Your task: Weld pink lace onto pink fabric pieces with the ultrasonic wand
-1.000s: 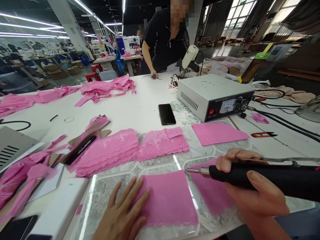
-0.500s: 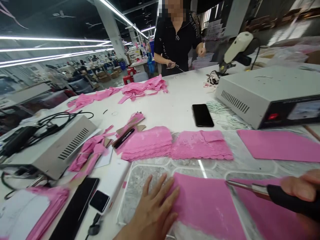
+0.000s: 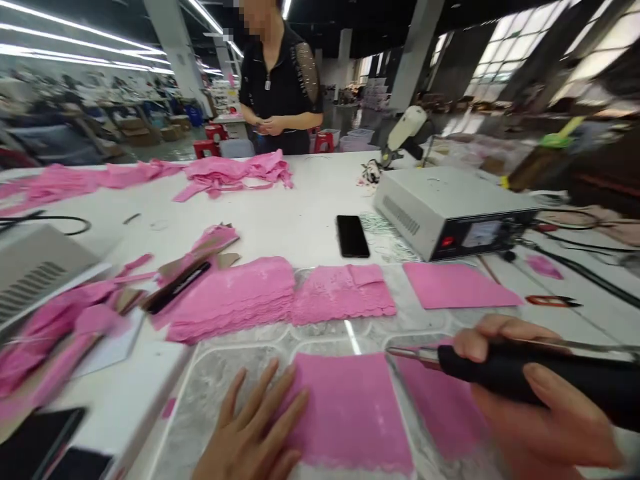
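Note:
My left hand (image 3: 257,430) lies flat with fingers spread, its fingertips on the left edge of a pink fabric panel (image 3: 353,413). In my right hand (image 3: 565,420) is a black-handled tool (image 3: 510,367) with a thin metal tip, shaped like a soldering iron. The tip is at the panel's upper right corner. Beneath the tool lies a second pink panel (image 3: 440,407), partly hidden by my right hand. Both panels rest on a grey marbled board (image 3: 215,387) with pale curved lines.
Behind the board sit a stack of scalloped pink pieces (image 3: 240,293), a smaller stack (image 3: 345,293) and another pink panel (image 3: 455,287). A phone (image 3: 353,237), a grey control box (image 3: 450,200) and orange thread snips (image 3: 553,301) lie beyond. A person (image 3: 280,73) stands across the table.
My view has swung right, so the scene sits further left. More of my right hand and the tool shows. The person opposite has brought their hands together.

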`<move>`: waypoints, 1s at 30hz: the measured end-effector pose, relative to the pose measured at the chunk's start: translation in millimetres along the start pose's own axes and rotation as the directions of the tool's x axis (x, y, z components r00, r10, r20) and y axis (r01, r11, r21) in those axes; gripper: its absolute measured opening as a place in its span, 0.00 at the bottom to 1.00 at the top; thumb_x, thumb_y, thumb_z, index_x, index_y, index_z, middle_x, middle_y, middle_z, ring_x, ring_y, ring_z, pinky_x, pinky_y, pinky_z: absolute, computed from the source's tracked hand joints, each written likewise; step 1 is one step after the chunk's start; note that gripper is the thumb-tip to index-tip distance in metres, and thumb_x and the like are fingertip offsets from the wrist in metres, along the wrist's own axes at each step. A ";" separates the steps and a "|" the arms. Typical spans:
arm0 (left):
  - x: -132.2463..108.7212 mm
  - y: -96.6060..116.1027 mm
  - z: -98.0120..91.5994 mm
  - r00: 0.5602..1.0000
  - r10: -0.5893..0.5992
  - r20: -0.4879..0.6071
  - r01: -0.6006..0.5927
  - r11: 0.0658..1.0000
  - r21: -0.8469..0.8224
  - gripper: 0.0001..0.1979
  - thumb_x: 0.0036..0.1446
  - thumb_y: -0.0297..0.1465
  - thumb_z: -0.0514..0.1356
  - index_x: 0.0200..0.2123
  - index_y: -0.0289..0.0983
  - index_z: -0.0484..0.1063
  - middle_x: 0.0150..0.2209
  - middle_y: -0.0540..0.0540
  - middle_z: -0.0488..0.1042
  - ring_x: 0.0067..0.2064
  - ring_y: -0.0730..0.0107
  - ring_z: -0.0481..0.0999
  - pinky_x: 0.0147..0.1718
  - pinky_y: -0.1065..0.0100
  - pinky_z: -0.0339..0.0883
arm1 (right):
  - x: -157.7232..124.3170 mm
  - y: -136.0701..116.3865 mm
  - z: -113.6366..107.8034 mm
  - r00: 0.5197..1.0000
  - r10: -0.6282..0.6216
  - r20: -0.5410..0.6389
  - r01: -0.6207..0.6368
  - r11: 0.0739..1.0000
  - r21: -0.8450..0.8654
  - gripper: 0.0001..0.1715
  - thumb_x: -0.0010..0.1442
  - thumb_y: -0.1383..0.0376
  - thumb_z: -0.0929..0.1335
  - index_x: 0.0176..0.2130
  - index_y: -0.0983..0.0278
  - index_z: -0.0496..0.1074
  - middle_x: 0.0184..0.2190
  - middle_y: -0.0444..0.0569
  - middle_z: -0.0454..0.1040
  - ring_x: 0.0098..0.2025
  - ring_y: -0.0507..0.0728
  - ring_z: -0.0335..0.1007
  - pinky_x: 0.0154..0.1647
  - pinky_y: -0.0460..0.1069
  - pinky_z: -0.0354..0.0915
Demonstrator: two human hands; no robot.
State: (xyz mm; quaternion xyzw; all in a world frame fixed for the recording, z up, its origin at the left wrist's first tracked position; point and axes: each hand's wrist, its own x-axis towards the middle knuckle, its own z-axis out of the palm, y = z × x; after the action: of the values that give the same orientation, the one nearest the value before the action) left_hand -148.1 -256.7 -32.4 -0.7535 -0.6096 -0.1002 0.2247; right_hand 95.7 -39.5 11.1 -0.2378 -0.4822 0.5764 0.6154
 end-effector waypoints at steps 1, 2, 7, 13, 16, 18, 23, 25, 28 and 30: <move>0.7 -2.4 0.9 1.000 0.014 -0.023 -0.014 1.000 0.000 0.20 0.67 0.34 0.52 0.60 0.43 0.68 0.63 0.47 0.66 0.70 0.57 0.51 0.69 0.50 0.33 | 2.3 -2.7 3.9 0.999 -0.049 -0.021 0.049 0.999 -0.006 0.08 0.48 0.60 0.70 0.33 0.57 0.74 0.31 0.44 0.67 0.26 0.52 0.65 0.27 0.52 0.66; 1.8 -4.6 1.2 0.999 0.029 -0.030 -0.029 1.000 -0.005 0.20 0.67 0.34 0.52 0.60 0.43 0.68 0.63 0.48 0.68 0.71 0.58 0.50 0.69 0.50 0.33 | 4.1 -5.3 6.9 0.997 -0.073 -0.033 0.073 0.997 -0.002 0.08 0.48 0.61 0.70 0.32 0.59 0.74 0.31 0.44 0.67 0.25 0.52 0.65 0.26 0.51 0.66; 7.5 -8.6 -3.8 0.998 0.047 -0.048 -0.048 0.998 -0.028 0.18 0.68 0.37 0.51 0.58 0.42 0.70 0.60 0.49 0.71 0.71 0.60 0.47 0.69 0.51 0.32 | 3.9 -13.1 13.3 0.999 -0.052 0.006 0.052 0.998 0.022 0.07 0.49 0.62 0.71 0.32 0.61 0.76 0.29 0.46 0.68 0.24 0.52 0.65 0.24 0.51 0.66; 8.4 -5.4 -3.6 0.998 0.041 -0.054 -0.042 0.999 -0.024 0.18 0.67 0.35 0.52 0.57 0.40 0.71 0.59 0.47 0.72 0.71 0.57 0.47 0.69 0.48 0.32 | 0.8 -7.8 11.5 0.998 -0.034 0.060 0.033 0.999 0.023 0.08 0.51 0.61 0.70 0.34 0.59 0.76 0.31 0.47 0.68 0.25 0.53 0.65 0.26 0.52 0.67; 7.4 -4.9 -1.1 0.997 0.033 -0.075 -0.036 0.999 -0.028 0.18 0.67 0.37 0.52 0.57 0.41 0.71 0.58 0.48 0.73 0.72 0.58 0.47 0.69 0.48 0.31 | 1.1 -6.9 10.9 0.998 -0.032 0.061 0.032 0.999 0.008 0.08 0.51 0.61 0.70 0.34 0.59 0.76 0.31 0.47 0.68 0.25 0.53 0.65 0.26 0.52 0.67; 6.9 -4.9 0.6 0.996 0.040 -0.084 -0.042 0.999 -0.028 0.18 0.67 0.37 0.52 0.56 0.42 0.72 0.58 0.48 0.73 0.72 0.59 0.47 0.69 0.48 0.31 | 1.0 -7.3 11.2 0.997 -0.037 0.064 0.037 0.999 0.004 0.08 0.51 0.61 0.70 0.34 0.59 0.76 0.30 0.47 0.68 0.25 0.53 0.65 0.26 0.52 0.67; 7.3 -4.8 1.6 0.996 0.039 -0.075 -0.042 0.998 -0.037 0.18 0.67 0.38 0.53 0.56 0.41 0.72 0.57 0.47 0.74 0.72 0.58 0.46 0.69 0.47 0.31 | 0.2 -7.8 13.6 0.997 -0.046 0.062 0.046 0.999 0.005 0.08 0.51 0.61 0.71 0.34 0.60 0.76 0.31 0.46 0.69 0.25 0.52 0.66 0.27 0.51 0.67; 7.2 -4.8 0.6 0.996 0.032 -0.078 -0.035 0.999 -0.036 0.18 0.67 0.38 0.52 0.56 0.42 0.72 0.57 0.48 0.73 0.72 0.59 0.47 0.69 0.48 0.31 | 0.4 -7.6 14.3 0.997 -0.048 0.067 0.048 0.999 0.010 0.09 0.51 0.61 0.71 0.34 0.61 0.76 0.31 0.46 0.68 0.25 0.52 0.66 0.27 0.51 0.68; 6.2 -5.0 -1.6 0.998 0.024 -0.060 -0.026 0.999 -0.033 0.18 0.67 0.38 0.53 0.57 0.43 0.71 0.58 0.50 0.73 0.71 0.60 0.48 0.69 0.49 0.31 | 0.9 -7.3 14.5 0.996 -0.049 0.070 0.049 0.999 0.001 0.07 0.51 0.61 0.72 0.33 0.61 0.75 0.30 0.46 0.69 0.24 0.52 0.67 0.26 0.51 0.68; 5.5 -5.1 -2.9 0.998 0.023 -0.055 -0.025 0.999 -0.032 0.18 0.67 0.37 0.53 0.57 0.43 0.71 0.59 0.51 0.72 0.71 0.61 0.48 0.69 0.49 0.31 | 1.2 -7.3 14.0 0.996 -0.052 0.076 0.054 0.998 -0.017 0.07 0.51 0.61 0.72 0.31 0.61 0.74 0.30 0.46 0.69 0.24 0.52 0.67 0.25 0.51 0.69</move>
State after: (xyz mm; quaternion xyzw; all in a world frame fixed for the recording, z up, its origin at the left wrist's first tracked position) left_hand -151.4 -252.4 -26.4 -0.7613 -0.5924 -0.1281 0.2303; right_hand 86.8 -43.7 23.6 -0.2086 -0.5166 0.5639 0.6096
